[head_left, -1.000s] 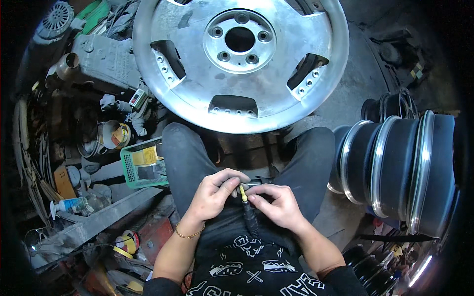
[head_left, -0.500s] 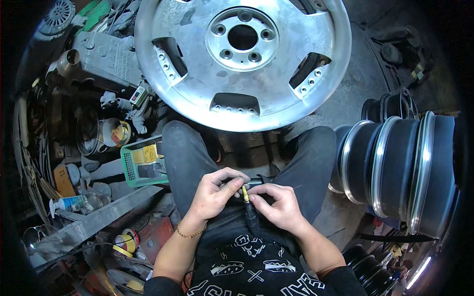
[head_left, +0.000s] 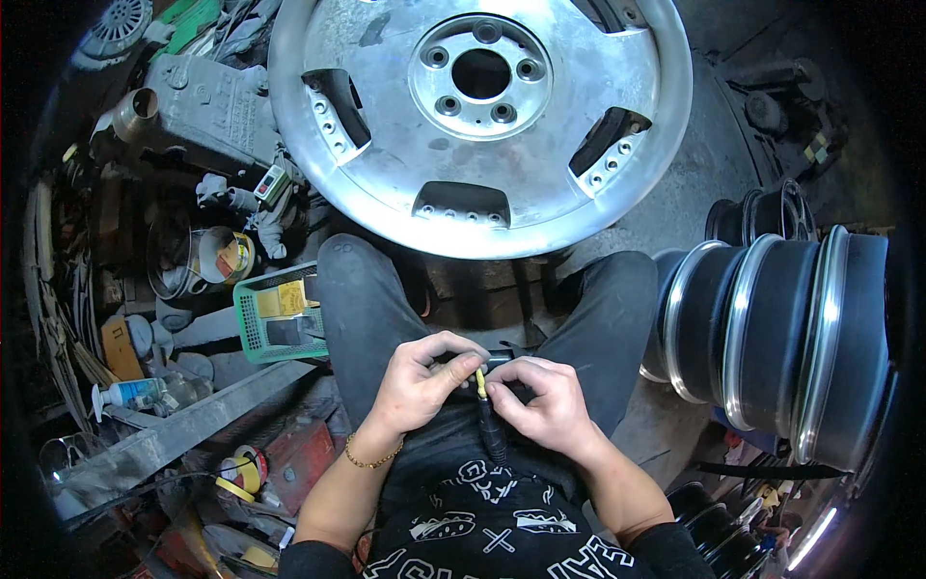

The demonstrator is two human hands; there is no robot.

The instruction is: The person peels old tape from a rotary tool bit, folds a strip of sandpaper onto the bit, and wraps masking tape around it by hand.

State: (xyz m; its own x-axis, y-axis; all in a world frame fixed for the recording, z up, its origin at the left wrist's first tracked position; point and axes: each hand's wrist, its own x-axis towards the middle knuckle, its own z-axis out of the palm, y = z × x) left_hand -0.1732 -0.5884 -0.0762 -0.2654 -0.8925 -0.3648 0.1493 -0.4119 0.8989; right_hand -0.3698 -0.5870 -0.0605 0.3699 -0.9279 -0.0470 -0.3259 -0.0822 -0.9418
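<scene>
a cluttered, grey-floored workshop [head_left: 719, 145] holds a big, mottled silver wheel [head_left: 386, 183] before a seated person [head_left: 365, 304], rims [head_left: 774, 333] at right and a green basket [head_left: 253, 328] at left. at lower centre, the left hand [head_left: 422, 384], fingers curled, pinches the yellow end [head_left: 481, 382] of a black tool [head_left: 491, 431]; the right hand [head_left: 545, 400] is half closed beside it, its exact grip unclear.
</scene>
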